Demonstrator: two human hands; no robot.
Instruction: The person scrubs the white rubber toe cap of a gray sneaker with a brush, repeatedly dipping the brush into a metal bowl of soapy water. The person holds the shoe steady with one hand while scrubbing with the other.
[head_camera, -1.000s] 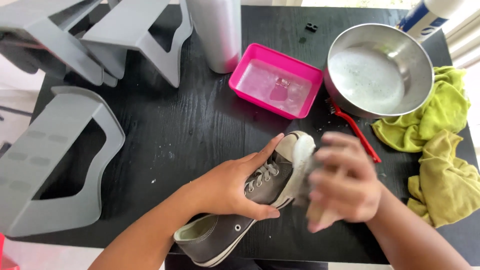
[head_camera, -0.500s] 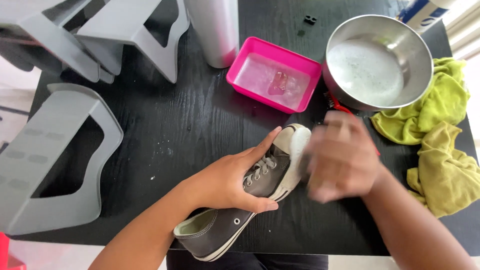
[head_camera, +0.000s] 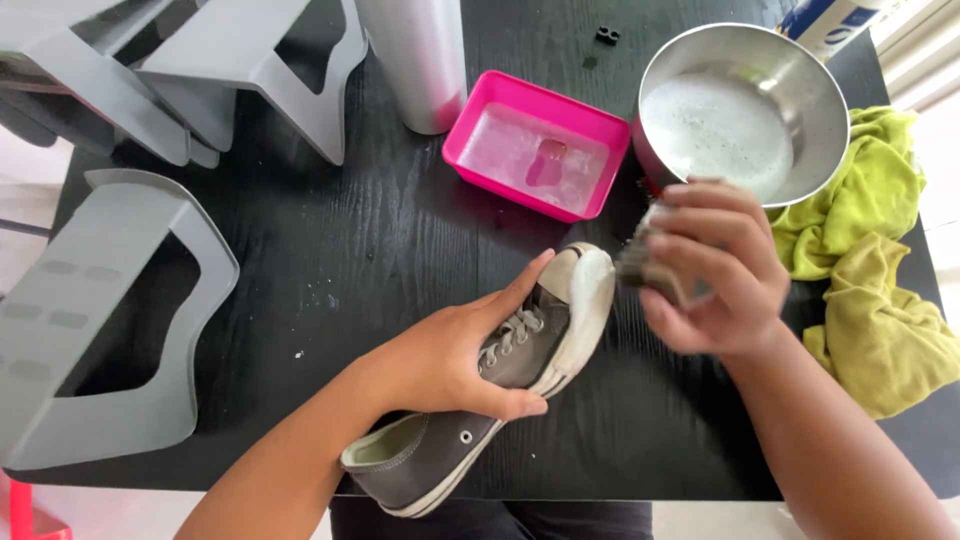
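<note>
I observe the left hand (head_camera: 450, 360) clamped over the middle of a grey sneaker (head_camera: 490, 400), thumb under the sole edge and fingers laid across the laces, its grip pressed together on the shoe. The sneaker lies on its side near the front edge of the black worktop (head_camera: 350, 240), its white toe cap pointing away from me and up to the right, its heel overhanging the near edge.

The right hand (head_camera: 715, 275) sits just beyond the toe cap, its grip curled tight round a small brush (head_camera: 640, 265). The brush is blurred; I can make out dark bristles facing the toe cap, but I cannot tell whether they touch it.

Directly behind the right hand stands a steel bowl (head_camera: 745, 110) holding foamy water. To its left, close by, sits a pink rectangular tray (head_camera: 535, 145) with a shallow film of liquid. A silver cylinder (head_camera: 420, 60) stands left of the tray. Yellow-green cloths (head_camera: 870, 270) lie bunched at the right edge of the worktop. Grey plastic stands (head_camera: 120, 300) occupy the left side, well apart from both hands.
</note>
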